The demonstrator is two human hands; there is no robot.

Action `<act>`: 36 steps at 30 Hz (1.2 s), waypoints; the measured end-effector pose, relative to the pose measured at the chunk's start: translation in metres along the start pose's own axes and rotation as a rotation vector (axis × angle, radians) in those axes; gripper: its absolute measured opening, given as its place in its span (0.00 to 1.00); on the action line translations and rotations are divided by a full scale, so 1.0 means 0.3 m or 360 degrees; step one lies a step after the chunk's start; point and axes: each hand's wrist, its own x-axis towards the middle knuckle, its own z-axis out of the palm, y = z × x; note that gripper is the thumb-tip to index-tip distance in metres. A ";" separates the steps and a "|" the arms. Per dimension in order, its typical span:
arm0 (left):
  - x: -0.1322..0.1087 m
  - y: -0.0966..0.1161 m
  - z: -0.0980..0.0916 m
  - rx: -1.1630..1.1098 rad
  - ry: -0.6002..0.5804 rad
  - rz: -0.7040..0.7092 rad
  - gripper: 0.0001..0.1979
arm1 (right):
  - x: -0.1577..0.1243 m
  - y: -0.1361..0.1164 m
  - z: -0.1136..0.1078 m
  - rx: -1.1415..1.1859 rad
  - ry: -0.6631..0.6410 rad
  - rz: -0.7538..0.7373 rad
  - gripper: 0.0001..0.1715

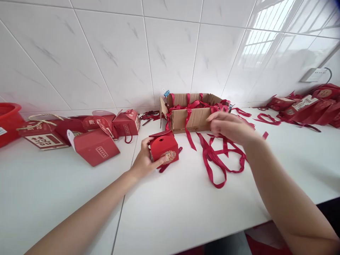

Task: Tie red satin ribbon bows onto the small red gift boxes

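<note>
My left hand is wrapped around a small red gift box with a round gold design and a hole in its side. The box stands on the white table, and a dark red strap sticks out beneath it. Over the front right of an open cardboard box is my right hand, its bent fingers smeared by motion; whether they hold anything cannot be made out. Dark red ribbons fill the cardboard box, and some hang over its front wall. Below my right hand lies a loose tangle of ribbon.
Several red gift boxes stand at the left, beside a red plastic tub. A pile of red packages lies at the far right, near loose ribbon pieces. Behind the table rises a tiled wall.
</note>
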 end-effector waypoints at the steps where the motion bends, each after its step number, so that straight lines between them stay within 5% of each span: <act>1: -0.012 0.022 0.016 -0.0086 -0.0068 0.0028 0.38 | 0.003 0.028 0.029 -0.0220 0.0009 0.0090 0.15; 3: -0.035 0.065 0.050 -0.0252 -0.0225 0.0163 0.37 | 0.006 0.098 0.094 -0.0692 0.0080 0.0269 0.17; 9: -0.061 0.126 0.108 -0.0220 -0.0399 0.0705 0.42 | -0.005 0.242 0.201 -0.0893 0.0058 0.0230 0.19; 13: -0.049 0.108 0.102 -0.0148 -0.0279 0.0600 0.43 | 0.004 0.255 0.188 -0.0817 0.0032 0.0208 0.06; 16: -0.042 0.089 0.098 -0.0131 -0.0191 0.0414 0.43 | 0.003 0.248 0.163 -0.0760 0.0146 0.0230 0.08; 22: -0.035 0.079 0.103 -0.0144 -0.0126 0.0267 0.44 | -0.038 0.177 0.120 0.0162 0.0428 0.0101 0.16; 28: -0.034 0.077 0.102 -0.0129 -0.0141 0.0328 0.44 | -0.098 0.089 0.122 0.0896 0.0278 0.0149 0.08; 36: -0.035 0.086 0.094 -0.0050 -0.0156 0.0512 0.32 | -0.153 0.055 0.149 0.1112 0.0021 0.0074 0.08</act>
